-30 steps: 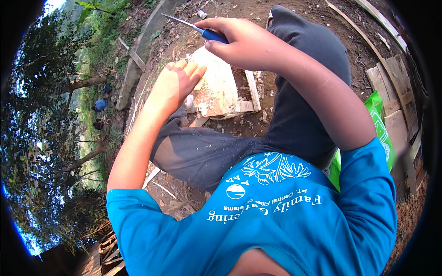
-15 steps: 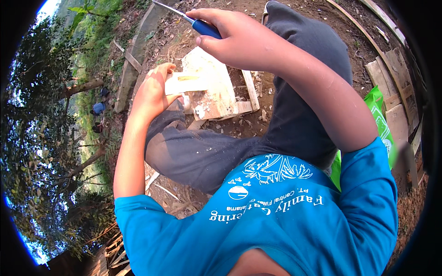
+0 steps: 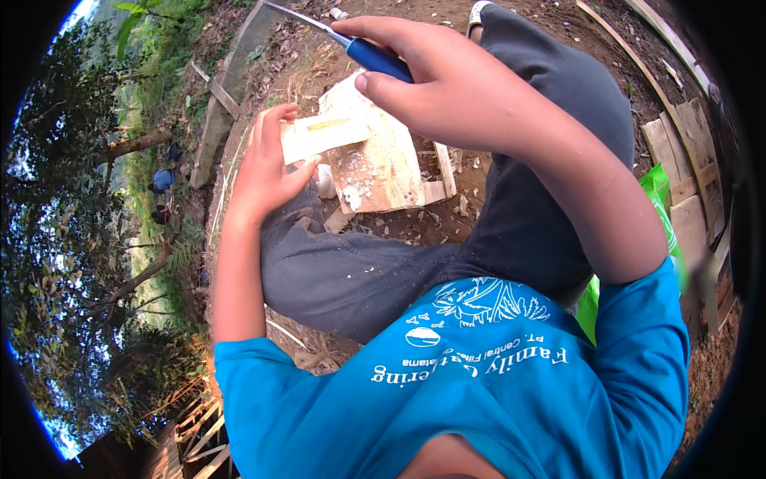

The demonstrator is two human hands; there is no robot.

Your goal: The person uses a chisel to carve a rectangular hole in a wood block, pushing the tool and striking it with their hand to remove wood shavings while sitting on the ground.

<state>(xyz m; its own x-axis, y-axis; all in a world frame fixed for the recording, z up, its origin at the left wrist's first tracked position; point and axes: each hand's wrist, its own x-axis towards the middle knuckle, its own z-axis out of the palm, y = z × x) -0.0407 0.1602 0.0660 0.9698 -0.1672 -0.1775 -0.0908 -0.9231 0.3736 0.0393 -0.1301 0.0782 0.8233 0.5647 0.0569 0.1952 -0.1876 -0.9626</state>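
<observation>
My left hand [image 3: 275,164] is closed around one end of a pale wooden block [image 3: 327,142], thumb below and fingers above. A shallow slot shows in the block's upper face. Under and beyond it lies a wooden work board [image 3: 387,172], strewn with whitish chips near its front left corner. My right hand [image 3: 435,76] grips the blue handle of a long, thin metal blade, perhaps a knife or chisel [image 3: 375,60]. Its blade points up and left, away from the block and not touching it.
My legs [image 3: 359,271] spread on both sides of the board. Wooden slats [image 3: 445,169] stand at its right edge. A green bag [image 3: 586,307] lies beside my right side, near wooden planks [image 3: 686,176]. Trees and a person in blue [image 3: 163,180] appear at left.
My right hand and the blue-handled tool have shifted slightly right and down in view. The left hand keeps the block, which now appears more turned, showing its slotted face more clearly.
</observation>
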